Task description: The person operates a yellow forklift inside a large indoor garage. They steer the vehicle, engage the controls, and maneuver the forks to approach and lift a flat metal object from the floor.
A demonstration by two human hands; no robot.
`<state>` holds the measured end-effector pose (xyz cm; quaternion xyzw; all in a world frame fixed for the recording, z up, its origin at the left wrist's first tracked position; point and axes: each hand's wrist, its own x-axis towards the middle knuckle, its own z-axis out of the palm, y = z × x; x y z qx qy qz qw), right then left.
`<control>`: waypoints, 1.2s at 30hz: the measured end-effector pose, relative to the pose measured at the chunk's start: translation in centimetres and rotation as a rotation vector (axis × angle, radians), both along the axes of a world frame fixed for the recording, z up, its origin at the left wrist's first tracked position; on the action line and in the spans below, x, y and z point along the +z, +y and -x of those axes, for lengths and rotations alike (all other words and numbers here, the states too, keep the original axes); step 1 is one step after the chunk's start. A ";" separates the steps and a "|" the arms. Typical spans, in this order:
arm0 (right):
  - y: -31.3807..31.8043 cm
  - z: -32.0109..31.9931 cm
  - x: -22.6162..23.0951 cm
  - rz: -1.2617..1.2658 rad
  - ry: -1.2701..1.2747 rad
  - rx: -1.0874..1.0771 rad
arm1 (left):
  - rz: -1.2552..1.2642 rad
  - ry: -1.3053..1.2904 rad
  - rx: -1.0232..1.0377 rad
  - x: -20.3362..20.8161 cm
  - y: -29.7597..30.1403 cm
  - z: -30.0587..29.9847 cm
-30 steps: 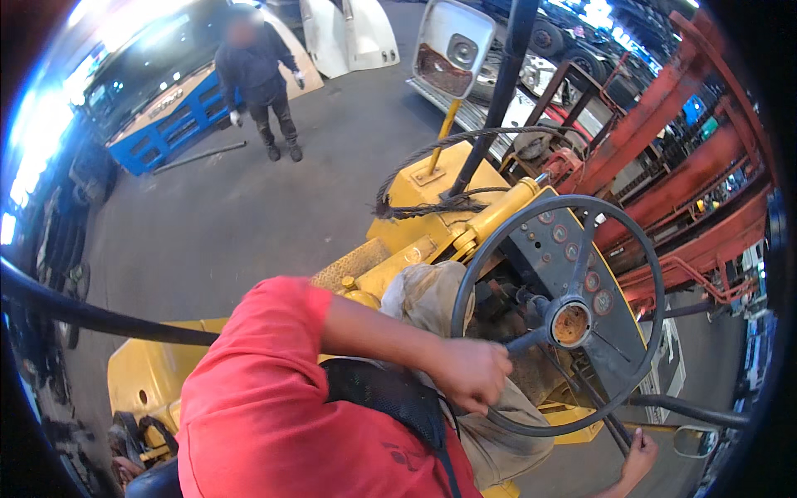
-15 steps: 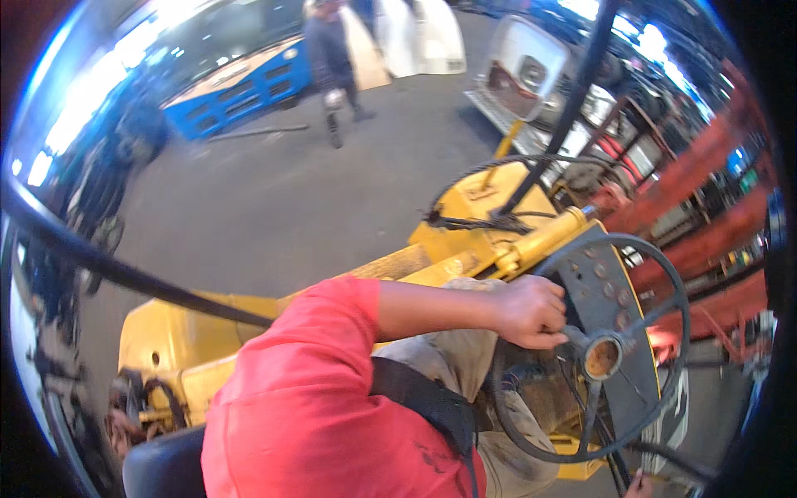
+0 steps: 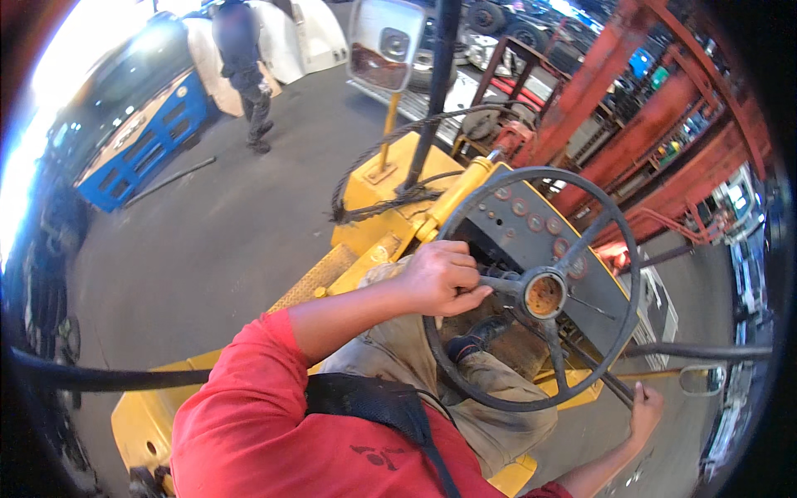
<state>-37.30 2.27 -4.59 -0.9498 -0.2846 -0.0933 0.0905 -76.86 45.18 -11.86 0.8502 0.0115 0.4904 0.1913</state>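
Observation:
My left hand [image 3: 448, 279] is closed round the left side of a dark steering wheel [image 3: 633, 282], where a spoke meets the rim. The wheel's hub [image 3: 545, 295] has a rusty round centre. Low on the right, my right hand [image 3: 646, 412] is closed on the end of a thin dark lever [image 3: 613, 383] beside the wheel. Behind the wheel, a grey dashboard [image 3: 496, 234] carries several round gauges. One shoe [image 3: 466, 345] shows on the floor beneath the wheel.
Yellow bodywork [image 3: 365, 178] with a black cable and a dark post [image 3: 435, 91] stands ahead. Red mast beams [image 3: 664, 141] rise at the right. Farther off are a blue panel [image 3: 149, 141], a person [image 3: 242, 75] on the floor, white panels and a large mirror [image 3: 383, 46].
The view has swung to the right, so the surroundings sit farther left. My right hand and forearm now show more fully. The left hand stays on the wheel.

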 end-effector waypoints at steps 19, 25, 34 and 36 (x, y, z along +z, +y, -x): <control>0.1 1.2 0.5 -0.080 -0.011 0.045 | -0.018 0.103 -0.121 -1.4 -6.3 1.0; -1.6 0.4 -0.6 -0.086 -0.053 0.050 | -0.156 0.444 -0.647 -4.7 -14.5 -3.5; -2.0 -0.5 -0.8 -0.048 -0.092 0.069 | -0.401 0.699 -0.556 -0.7 -24.8 -25.9; -2.7 -1.3 -1.5 -0.033 -0.120 0.074 | -0.334 0.672 -0.479 2.8 -22.5 -30.1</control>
